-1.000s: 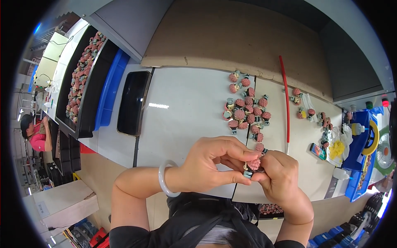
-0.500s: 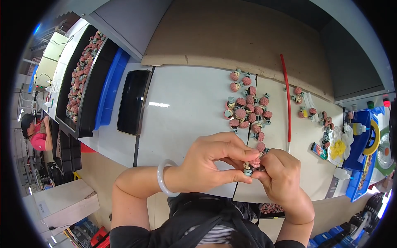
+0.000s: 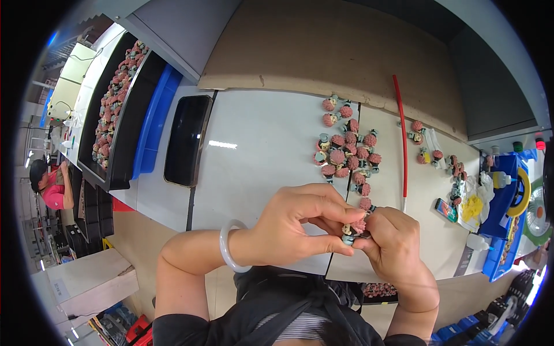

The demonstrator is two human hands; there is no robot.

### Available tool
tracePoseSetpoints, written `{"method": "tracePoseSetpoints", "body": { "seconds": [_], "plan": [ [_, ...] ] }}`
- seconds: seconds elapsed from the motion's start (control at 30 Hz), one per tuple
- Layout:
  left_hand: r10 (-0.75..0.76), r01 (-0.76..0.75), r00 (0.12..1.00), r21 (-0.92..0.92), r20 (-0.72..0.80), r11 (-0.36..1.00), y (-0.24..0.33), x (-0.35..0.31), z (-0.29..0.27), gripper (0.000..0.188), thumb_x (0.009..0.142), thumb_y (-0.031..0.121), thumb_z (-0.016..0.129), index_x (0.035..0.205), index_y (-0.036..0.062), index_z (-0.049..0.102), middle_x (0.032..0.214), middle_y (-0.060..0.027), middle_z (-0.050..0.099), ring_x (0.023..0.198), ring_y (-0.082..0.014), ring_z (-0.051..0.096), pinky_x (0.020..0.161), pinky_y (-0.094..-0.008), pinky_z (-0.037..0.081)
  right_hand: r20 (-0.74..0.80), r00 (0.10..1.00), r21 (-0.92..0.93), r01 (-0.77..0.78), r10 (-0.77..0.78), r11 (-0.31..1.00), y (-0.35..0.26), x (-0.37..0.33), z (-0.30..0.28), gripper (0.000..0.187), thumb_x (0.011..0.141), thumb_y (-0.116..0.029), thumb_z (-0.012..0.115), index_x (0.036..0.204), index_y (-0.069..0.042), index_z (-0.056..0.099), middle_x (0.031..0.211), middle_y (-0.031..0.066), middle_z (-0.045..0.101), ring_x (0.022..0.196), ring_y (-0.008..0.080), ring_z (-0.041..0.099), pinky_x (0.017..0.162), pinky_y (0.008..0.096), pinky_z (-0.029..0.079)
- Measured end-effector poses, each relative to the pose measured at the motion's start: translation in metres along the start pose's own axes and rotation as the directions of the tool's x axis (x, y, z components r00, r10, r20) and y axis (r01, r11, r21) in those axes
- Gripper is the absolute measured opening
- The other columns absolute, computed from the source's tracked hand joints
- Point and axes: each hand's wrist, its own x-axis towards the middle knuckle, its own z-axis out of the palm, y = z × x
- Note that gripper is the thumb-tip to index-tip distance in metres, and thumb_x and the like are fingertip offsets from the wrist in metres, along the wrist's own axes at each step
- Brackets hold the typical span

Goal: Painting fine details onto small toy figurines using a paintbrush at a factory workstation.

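Between the thumb and fingers of my left hand [image 3: 294, 225] is a small figurine [image 3: 350, 229] with pink bumpy hair, a pale face and a grey-green base. My right hand [image 3: 392, 239] is closed right beside it, its thumb and bent forefinger pinching a small, thin, greyish metal piece that touches or nearly touches the figurine; most of that piece is hidden by the fingers. Just beyond my hands lies a cluster of similar pink-haired figurines [image 3: 336, 156] on the white table [image 3: 259, 138].
A black phone [image 3: 187, 141] lies left of centre, near a black tray [image 3: 124, 150] full of figurines. To the right are a red stick [image 3: 400, 132], more figurines [image 3: 437, 154], a small white bottle [image 3: 478, 242] and a blue bin [image 3: 495, 256]. Far left, another person [image 3: 55, 187] sits working.
Almost nothing differs. Both hands keep their grip at the same place, and the view has shifted very slightly.
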Motion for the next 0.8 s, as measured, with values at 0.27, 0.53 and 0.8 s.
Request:
{"method": "tracePoseSetpoints", "body": {
  "seconds": [0.27, 0.53, 0.8],
  "plan": [
    [0.039, -0.039, 0.999, -0.002, -0.033, 0.999, -0.005, 0.004, 0.001, 0.04, 0.065, -0.011, 0.071, 0.102, -0.0014, 0.058, 0.099, -0.0162, 0.058, 0.088, -0.0196, 0.061, 0.075, -0.0289, 0.056, 0.097, 0.929, -0.028, -0.357, 0.358, 0.934, 0.012, 0.006, -0.024, 0.031, 0.075, -0.029, 0.066, 0.073, -0.002, 0.051, 0.061, 0.0121, 0.053, 0.055, 0.0285, 0.053, 0.049, 0.0356, 0.041],
    [0.085, -0.085, 0.993, 0.001, -0.078, 0.996, -0.011, 0.003, 0.003, 0.036, 0.068, -0.013, 0.067, 0.094, 0.0012, 0.047, 0.107, -0.017, 0.052, 0.093, -0.0222, 0.06, 0.079, -0.0314, 0.054, 0.004, 0.81, -0.433, -0.528, 0.587, 0.731, 0.05, -0.001, -0.029, 0.018, 0.074, -0.011, 0.062, 0.078, 0.003, 0.051, 0.066, 0.0203, 0.058, 0.062, 0.0342, 0.059, 0.055, 0.0416, 0.044],
    [-0.039, 0.057, 0.988, 0.116, -0.148, 0.992, -0.011, 0.006, 0.006, 0.033, 0.068, -0.008, 0.069, 0.09, 0.0021, 0.048, 0.098, -0.0118, 0.051, 0.09, -0.0172, 0.06, 0.078, -0.0261, 0.053, -0.485, 0.846, 0.553, 0.1, 0.222, 0.827, -0.01, -0.015, -0.017, 0.012, 0.075, 0.0, 0.061, 0.072, -0.005, 0.05, 0.062, 0.0083, 0.057, 0.052, 0.0157, 0.055, 0.047, 0.026, 0.044]
  ]
}}
